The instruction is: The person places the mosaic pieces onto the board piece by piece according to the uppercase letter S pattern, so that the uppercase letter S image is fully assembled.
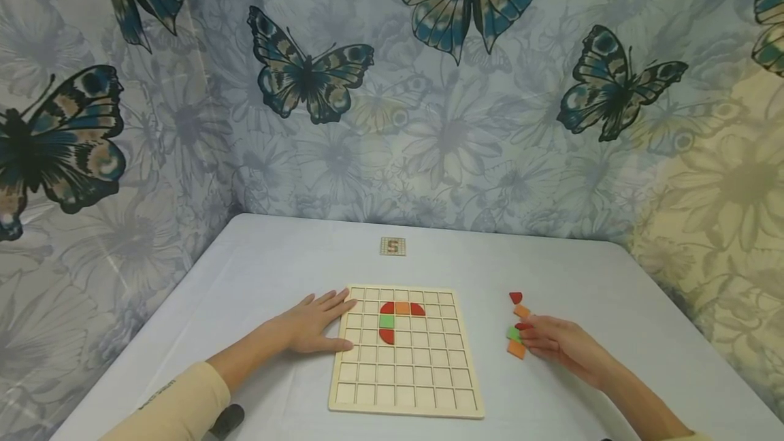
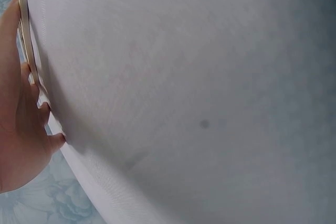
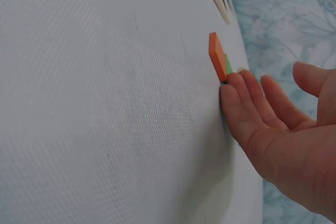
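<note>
A pale wooden grid board (image 1: 429,380) lies on the white table, with my left hand (image 1: 309,325) resting at its left edge, fingers spread and straight. In the board's upper cells sit several coloured tiles: an orange square (image 1: 401,307) between two red rounded pieces, a green square (image 1: 387,322) below the left one, and another red rounded piece (image 1: 387,337) under that. My right hand (image 1: 563,346) is over loose tiles right of the board, its thumb apart from its extended fingers (image 3: 236,111). By its fingertips are a red piece (image 1: 523,326), a green tile (image 1: 513,334) and an orange tile (image 3: 216,56).
Beyond these, a red tile (image 1: 516,298) and an orange tile (image 1: 521,311) lie farther back. A small card (image 1: 393,246) with an S-like pattern lies behind the board. Butterfly-print fabric (image 1: 453,128) borders the table (image 1: 294,250) at the back and left.
</note>
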Available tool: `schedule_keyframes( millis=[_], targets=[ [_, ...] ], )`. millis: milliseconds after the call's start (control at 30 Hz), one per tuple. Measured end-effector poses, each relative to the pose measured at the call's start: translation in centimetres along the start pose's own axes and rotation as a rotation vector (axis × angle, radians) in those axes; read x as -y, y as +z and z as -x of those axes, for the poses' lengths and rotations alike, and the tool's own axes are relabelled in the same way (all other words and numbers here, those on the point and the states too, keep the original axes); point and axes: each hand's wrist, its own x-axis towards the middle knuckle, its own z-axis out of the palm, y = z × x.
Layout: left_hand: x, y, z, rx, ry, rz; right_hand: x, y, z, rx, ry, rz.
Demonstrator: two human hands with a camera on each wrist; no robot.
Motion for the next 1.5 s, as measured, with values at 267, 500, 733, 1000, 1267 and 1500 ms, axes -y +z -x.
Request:
schedule_keyframes(
  millis=[267,500,733,1000,1267,1500],
  targets=[
    [0.2,0.1,0.0,-0.015,0.002,0.008,0.4,0.7,0.3,0.005,-0.038,0.060],
    [-0.1,0.0,0.0,-0.010,-0.002,0.017,0.0,1.1,0.2,-0.038,-0.039,0.112],
    [-0.2,-0.1,0.0,-0.008,-0.010,0.015,-0.7,0.9,0.0,-0.035,-0.085,0.222],
    [-0.2,-0.1,-0.1,-0.001,-0.008,0.003,-1.2,0.9,0.1,-0.007,-0.203,0.306],
    [0.0,0.2,0.0,-0.012,0.010,0.003,-1.4,1.6,-0.1,-0.049,-0.331,0.437],
    [-0.2,0.0,0.1,-0.010,0.010,0.013,-1.8,1.9,-0.3,-0.056,-0.366,0.490]
  ],
)
